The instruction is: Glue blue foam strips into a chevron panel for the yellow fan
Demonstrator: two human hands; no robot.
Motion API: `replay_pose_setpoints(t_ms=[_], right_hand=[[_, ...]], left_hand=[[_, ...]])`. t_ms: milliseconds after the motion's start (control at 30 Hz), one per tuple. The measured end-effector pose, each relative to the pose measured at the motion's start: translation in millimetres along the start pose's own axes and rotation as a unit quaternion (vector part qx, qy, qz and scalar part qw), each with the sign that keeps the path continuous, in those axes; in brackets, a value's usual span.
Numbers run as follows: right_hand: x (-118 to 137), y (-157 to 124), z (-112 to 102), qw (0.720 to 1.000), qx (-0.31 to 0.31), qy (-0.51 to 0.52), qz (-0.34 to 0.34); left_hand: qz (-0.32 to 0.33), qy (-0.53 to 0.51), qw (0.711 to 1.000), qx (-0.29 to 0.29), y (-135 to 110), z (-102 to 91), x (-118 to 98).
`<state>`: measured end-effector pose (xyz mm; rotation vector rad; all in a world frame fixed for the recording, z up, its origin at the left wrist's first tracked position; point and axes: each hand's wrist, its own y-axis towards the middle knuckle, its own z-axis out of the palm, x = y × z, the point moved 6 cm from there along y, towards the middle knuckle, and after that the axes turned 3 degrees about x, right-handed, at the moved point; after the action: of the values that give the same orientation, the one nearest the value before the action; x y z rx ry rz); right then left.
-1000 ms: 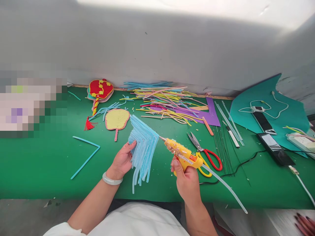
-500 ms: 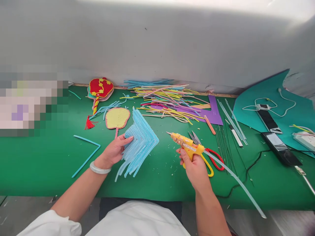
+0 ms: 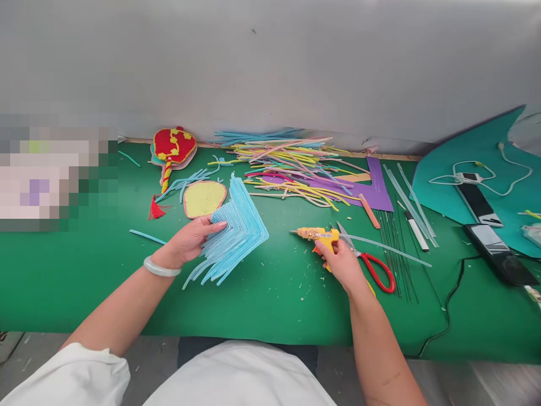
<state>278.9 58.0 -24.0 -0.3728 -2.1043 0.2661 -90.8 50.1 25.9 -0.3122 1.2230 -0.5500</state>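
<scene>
My left hand (image 3: 189, 239) rests on the left edge of a light blue piece (image 3: 235, 231) made of bent straws glued side by side into a chevron, lying flat on the green table (image 3: 84, 282). Its fingers lie pressed on the straws. My right hand (image 3: 341, 263) grips the handle of a yellow hot glue gun (image 3: 318, 235), whose nozzle points left, low over the table and apart from the blue piece. A clear glue stick (image 3: 389, 251) trails from the gun's back.
Red-handled scissors (image 3: 372, 265) lie just right of the gun. A heap of coloured straws (image 3: 291, 169) and purple sheet (image 3: 376, 189) sit behind. Two small fans (image 3: 186, 169) lie at back left. Phones (image 3: 494, 245), cables and teal sheet (image 3: 473, 192) fill the right.
The right hand has lowered the glue gun from a raised tilt to nearly level at the table, away from the blue piece. The left hand has laid the blue piece flatter and turned it.
</scene>
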Motion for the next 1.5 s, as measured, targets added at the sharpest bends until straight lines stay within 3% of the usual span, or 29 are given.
replay_pose_setpoints(t_ms=[67, 167, 267, 333, 400, 500, 533, 600, 700, 767, 833, 1000, 1133, 1300, 1400, 1500], right_hand=[[6.9, 6.9, -5.7, 0.990, -0.034, -0.127, -0.043], [27.4, 4.2, -15.9, 0.939, -0.151, -0.289, -0.112], [53.3, -22.7, -2.6, 0.892, -0.272, -0.319, -0.171], [74.8, -47.6, 42.9, 0.890, -0.213, -0.298, -0.271], [98.8, -77.9, 113.3, 0.873, -0.059, -0.282, -0.394], [136.0, -128.2, 218.0, 0.762, 0.131, -0.277, -0.571], [148.0, -137.8, 244.2, 0.733, 0.157, -0.279, -0.600], [169.6, -142.1, 284.2, 0.712, 0.190, -0.302, -0.606], [187.4, -139.9, 314.7, 0.681, 0.252, -0.349, -0.593], [185.3, -139.1, 310.6, 0.683, 0.258, -0.360, -0.580], [167.3, -140.3, 290.3, 0.704, 0.252, -0.368, -0.553], [82.5, -149.9, 196.9, 0.782, 0.194, -0.368, -0.464], [27.2, -146.9, 125.1, 0.857, 0.039, -0.383, -0.343], [14.2, -151.2, 90.0, 0.872, -0.073, -0.358, -0.325], [11.8, -147.5, 70.0, 0.892, -0.144, -0.322, -0.281], [6.9, -140.6, 58.3, 0.902, -0.169, -0.315, -0.240]], left_hand=[[-0.001, 0.008, 1.000, 0.000, 0.6, -2.5, -6.2], [0.003, 0.023, 1.000, -0.004, -0.7, -7.7, -21.1], [0.001, 0.048, 0.999, 0.005, -2.8, -9.4, -38.1], [0.001, 0.068, 0.998, 0.018, -1.8, -6.2, -49.2], [0.010, 0.087, 0.995, 0.040, 2.7, 1.7, -59.6], [0.007, 0.122, 0.989, 0.084, 13.3, 21.2, -69.4], [0.000, 0.135, 0.986, 0.099, 16.8, 28.8, -71.2], [-0.011, 0.161, 0.979, 0.121, 21.9, 43.6, -73.8], [-0.004, 0.197, 0.971, 0.133, 24.7, 62.0, -78.4], [0.002, 0.223, 0.966, 0.131, 24.8, 69.7, -79.4], [-0.003, 0.246, 0.959, 0.138, 25.7, 74.0, -75.9], [-0.041, 0.257, 0.953, 0.157, 36.1, 71.1, -52.4], [-0.088, 0.256, 0.948, 0.168, 44.4, 66.1, -29.5], [-0.105, 0.284, 0.934, 0.190, 53.3, 65.6, -8.2], [-0.110, 0.314, 0.923, 0.195, 59.6, 63.9, 1.0], [-0.104, 0.333, 0.915, 0.204, 63.1, 62.9, 3.9]])
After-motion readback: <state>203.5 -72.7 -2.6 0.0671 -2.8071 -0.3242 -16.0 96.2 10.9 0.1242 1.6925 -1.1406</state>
